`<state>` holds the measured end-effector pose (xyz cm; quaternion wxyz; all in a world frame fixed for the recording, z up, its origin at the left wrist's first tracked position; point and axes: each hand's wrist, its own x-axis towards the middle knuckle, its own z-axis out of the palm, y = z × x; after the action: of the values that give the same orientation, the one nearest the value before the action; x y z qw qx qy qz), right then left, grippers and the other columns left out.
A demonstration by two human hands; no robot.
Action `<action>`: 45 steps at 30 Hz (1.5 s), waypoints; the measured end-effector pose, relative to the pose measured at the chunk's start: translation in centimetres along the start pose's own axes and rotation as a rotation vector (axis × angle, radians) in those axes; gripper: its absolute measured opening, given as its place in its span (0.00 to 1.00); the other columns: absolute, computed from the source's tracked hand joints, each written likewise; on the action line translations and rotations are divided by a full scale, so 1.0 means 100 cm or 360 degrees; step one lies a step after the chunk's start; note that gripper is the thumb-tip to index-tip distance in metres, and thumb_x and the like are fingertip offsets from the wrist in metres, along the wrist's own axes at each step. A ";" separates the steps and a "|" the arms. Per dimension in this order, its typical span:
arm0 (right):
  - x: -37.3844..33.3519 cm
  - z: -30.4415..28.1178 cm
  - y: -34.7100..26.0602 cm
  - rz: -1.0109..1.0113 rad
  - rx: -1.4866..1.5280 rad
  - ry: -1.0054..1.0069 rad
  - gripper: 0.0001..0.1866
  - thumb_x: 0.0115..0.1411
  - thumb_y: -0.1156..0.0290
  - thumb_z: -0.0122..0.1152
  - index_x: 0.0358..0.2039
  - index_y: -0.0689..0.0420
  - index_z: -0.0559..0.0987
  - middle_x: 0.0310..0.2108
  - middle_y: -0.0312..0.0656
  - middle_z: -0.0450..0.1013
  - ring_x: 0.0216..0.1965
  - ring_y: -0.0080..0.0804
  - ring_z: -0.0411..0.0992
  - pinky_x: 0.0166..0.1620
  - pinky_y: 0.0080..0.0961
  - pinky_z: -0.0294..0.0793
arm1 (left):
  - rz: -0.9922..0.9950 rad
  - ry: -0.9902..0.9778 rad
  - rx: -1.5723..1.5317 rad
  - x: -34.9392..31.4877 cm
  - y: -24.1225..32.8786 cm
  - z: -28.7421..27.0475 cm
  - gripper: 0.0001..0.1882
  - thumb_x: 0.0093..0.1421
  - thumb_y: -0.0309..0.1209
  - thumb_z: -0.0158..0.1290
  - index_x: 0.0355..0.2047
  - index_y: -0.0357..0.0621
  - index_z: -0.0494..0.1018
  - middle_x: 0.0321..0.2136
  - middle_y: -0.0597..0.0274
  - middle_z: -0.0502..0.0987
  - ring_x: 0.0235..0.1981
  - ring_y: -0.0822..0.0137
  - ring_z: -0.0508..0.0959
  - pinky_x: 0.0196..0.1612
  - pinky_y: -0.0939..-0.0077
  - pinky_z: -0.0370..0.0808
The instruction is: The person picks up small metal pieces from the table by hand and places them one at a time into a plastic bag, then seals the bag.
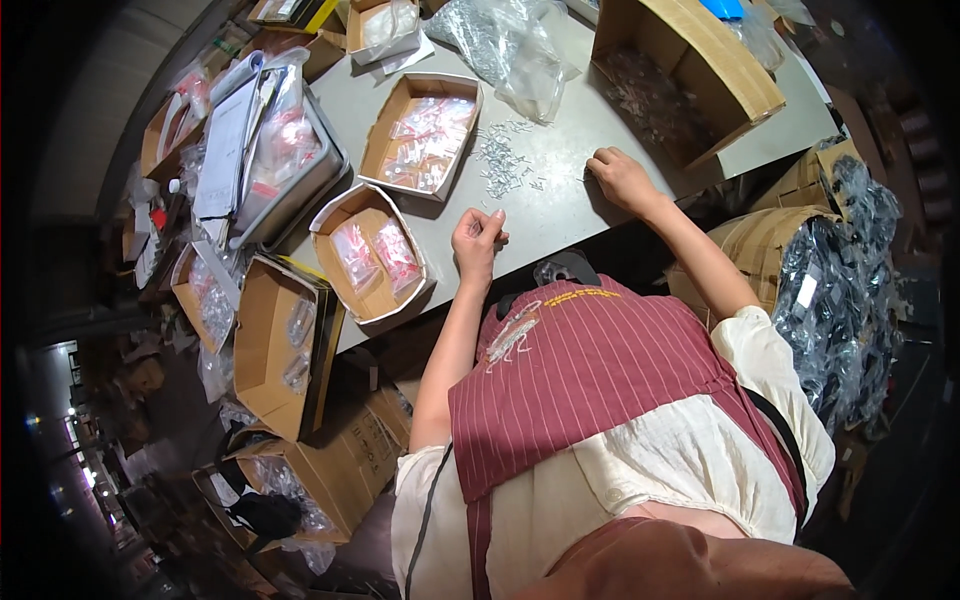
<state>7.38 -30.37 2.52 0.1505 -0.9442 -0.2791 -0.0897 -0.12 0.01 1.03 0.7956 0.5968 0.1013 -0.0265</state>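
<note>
**Loose metal pieces on the table, small bags in two boxes**

Small metal pieces (pixel 503 165) lie scattered on the grey table (pixel 545 215), between and beyond the hands. Left hand (pixel 477 243): fingers curled, thumb close to the forefinger; can't tell if it's pinching anything. Right hand (pixel 620 182): fingers bent down near the tabletop, right of the pieces; grip unclear.

Progress, my read: partway. Many small bags already lie in the upper carton (pixel 388 122), fewer in the lower carton (pixel 372 212); the loose pieces are still unbagged. No count possible.

Hard to see: fingertips, bag contents, dark contents of the big cardboard box (pixel 745 85).
</note>
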 end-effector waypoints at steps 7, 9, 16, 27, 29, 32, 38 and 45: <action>0.015 -0.001 -0.002 -0.0175 -0.0259 -0.0237 0.06 0.51 0.79 0.55 0.31 0.61 0.76 0.35 0.48 0.74 0.40 0.46 0.75 0.44 0.38 0.77 | 0.0057 -0.0004 0.0002 -0.001 -0.002 -0.001 0.15 0.62 0.30 0.63 0.24 0.46 0.67 0.20 0.70 0.71 0.21 0.76 0.75 0.28 0.81 0.74; 0.020 0.001 -0.003 -0.0207 -0.0304 -0.0272 0.06 0.50 0.78 0.56 0.31 0.61 0.76 0.35 0.48 0.74 0.40 0.46 0.75 0.43 0.38 0.78 | 0.0078 -0.0025 0.0012 0.000 -0.002 -0.002 0.14 0.62 0.29 0.63 0.25 0.46 0.68 0.20 0.69 0.71 0.20 0.76 0.74 0.27 0.82 0.74; 0.044 0.001 -0.003 -0.0275 -0.0500 -0.0581 0.13 0.46 0.75 0.63 0.34 0.63 0.78 0.35 0.49 0.75 0.40 0.45 0.75 0.41 0.36 0.79 | -0.0301 -0.0117 -0.0266 0.007 0.019 -0.017 0.20 0.68 0.44 0.56 0.25 0.46 0.68 0.22 0.67 0.71 0.23 0.69 0.75 0.36 0.73 0.77; 0.049 0.007 0.008 -0.0243 -0.0431 -0.0675 0.12 0.47 0.73 0.61 0.34 0.63 0.79 0.35 0.51 0.76 0.41 0.48 0.76 0.45 0.38 0.78 | -0.0711 -0.0598 -0.1247 0.000 0.078 0.005 0.37 0.59 0.73 0.46 0.26 0.48 0.56 0.25 0.69 0.55 0.29 0.68 0.58 0.42 0.71 0.66; 0.049 0.010 0.011 -0.0257 -0.0408 -0.0625 0.11 0.48 0.74 0.59 0.33 0.63 0.79 0.34 0.51 0.76 0.40 0.49 0.76 0.45 0.39 0.78 | -0.0700 -0.0628 -0.1247 -0.003 0.082 0.009 0.37 0.59 0.73 0.46 0.26 0.48 0.57 0.25 0.68 0.55 0.29 0.68 0.59 0.43 0.70 0.66; 0.047 0.011 0.014 -0.0262 -0.0348 -0.0550 0.09 0.49 0.75 0.56 0.32 0.63 0.78 0.32 0.51 0.76 0.39 0.50 0.76 0.45 0.40 0.78 | -0.0696 -0.0666 -0.1242 -0.006 0.086 0.015 0.37 0.60 0.73 0.45 0.26 0.47 0.58 0.25 0.68 0.57 0.29 0.67 0.60 0.43 0.69 0.67; 0.047 0.008 0.014 -0.0208 -0.0280 -0.0496 0.09 0.48 0.74 0.58 0.31 0.62 0.78 0.32 0.51 0.76 0.39 0.50 0.76 0.46 0.42 0.77 | -0.0681 -0.0757 -0.1233 -0.008 0.087 0.020 0.38 0.61 0.73 0.43 0.27 0.46 0.60 0.25 0.66 0.60 0.29 0.66 0.62 0.45 0.67 0.69; 0.046 0.006 0.015 -0.0138 -0.0211 -0.0485 0.11 0.47 0.70 0.63 0.31 0.61 0.77 0.33 0.49 0.76 0.40 0.49 0.76 0.46 0.41 0.77 | -0.0670 -0.0834 -0.1188 -0.010 0.087 0.025 0.37 0.64 0.71 0.41 0.27 0.45 0.61 0.25 0.65 0.61 0.29 0.65 0.64 0.45 0.65 0.71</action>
<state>12.07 -29.05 2.76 0.0399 -0.9417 -0.3326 0.0300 0.67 0.07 10.08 0.9308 0.2114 0.0188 -0.2974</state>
